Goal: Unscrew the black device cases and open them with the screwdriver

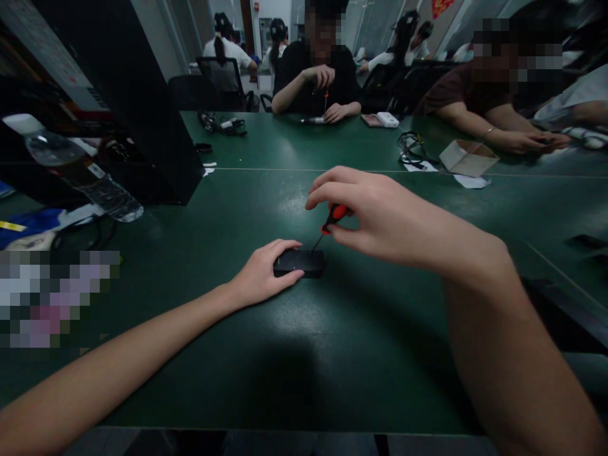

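Observation:
A small black rectangular case (306, 261) lies flat on the green table (237, 361), its exact kind unclear. My left hand (263, 272) grips its left end, thumb along the near side and fingers along the far side. Above and to the right, my right hand (365, 212) is closed around a screwdriver (336, 214) with a red and black handle. The thin shaft slants down to the left, its tip at the far edge of the case's top. Whether the tip sits in a screw is too small to tell.
At left stand a tall black cabinet (128, 95) and a leaning water bottle (80, 168). Toward the back right are a small open box (468, 157) and a cable bundle (412, 149). Another person (316, 76) works across the table; another person (494, 107) sits at right.

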`<action>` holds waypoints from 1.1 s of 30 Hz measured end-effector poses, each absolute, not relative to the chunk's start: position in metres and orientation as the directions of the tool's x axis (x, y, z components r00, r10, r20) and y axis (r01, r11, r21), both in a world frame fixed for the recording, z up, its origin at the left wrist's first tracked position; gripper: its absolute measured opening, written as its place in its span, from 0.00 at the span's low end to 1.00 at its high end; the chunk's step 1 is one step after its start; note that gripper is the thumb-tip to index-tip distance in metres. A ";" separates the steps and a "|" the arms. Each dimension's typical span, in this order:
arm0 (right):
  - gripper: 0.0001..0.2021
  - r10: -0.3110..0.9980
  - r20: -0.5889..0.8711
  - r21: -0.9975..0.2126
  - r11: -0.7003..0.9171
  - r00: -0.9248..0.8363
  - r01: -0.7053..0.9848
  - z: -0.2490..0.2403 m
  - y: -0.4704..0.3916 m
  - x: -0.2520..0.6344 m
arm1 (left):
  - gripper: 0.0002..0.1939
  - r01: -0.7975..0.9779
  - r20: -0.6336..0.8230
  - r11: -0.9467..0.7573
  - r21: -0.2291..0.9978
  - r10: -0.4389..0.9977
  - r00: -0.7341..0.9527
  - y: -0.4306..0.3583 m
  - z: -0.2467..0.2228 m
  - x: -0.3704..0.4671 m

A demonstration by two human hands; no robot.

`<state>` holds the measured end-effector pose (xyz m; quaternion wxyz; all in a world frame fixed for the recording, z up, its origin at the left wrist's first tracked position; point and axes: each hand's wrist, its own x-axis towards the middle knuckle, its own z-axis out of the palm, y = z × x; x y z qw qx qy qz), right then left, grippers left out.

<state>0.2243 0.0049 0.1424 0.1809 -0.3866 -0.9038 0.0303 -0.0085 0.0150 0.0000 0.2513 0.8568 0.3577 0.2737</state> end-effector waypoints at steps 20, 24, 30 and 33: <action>0.23 0.682 0.388 -0.214 0.721 -0.620 0.659 0.134 0.005 0.217 | 0.20 0.442 0.305 -0.641 0.628 0.725 0.617 0.014 0.000 -0.008; 0.18 0.726 0.384 -0.213 0.671 -0.571 0.710 0.135 0.003 0.214 | 0.20 0.443 0.302 -0.639 0.628 0.725 0.619 0.014 0.001 -0.008; 0.11 0.712 0.381 -0.260 0.695 -0.590 0.670 0.143 -0.003 0.208 | 0.19 0.434 0.325 -0.643 0.631 0.727 0.605 0.014 0.000 -0.007; 0.11 0.695 0.381 -0.287 0.715 -0.609 0.637 0.144 -0.007 0.204 | 0.20 0.421 0.336 -0.648 0.635 0.722 0.605 0.015 -0.002 -0.008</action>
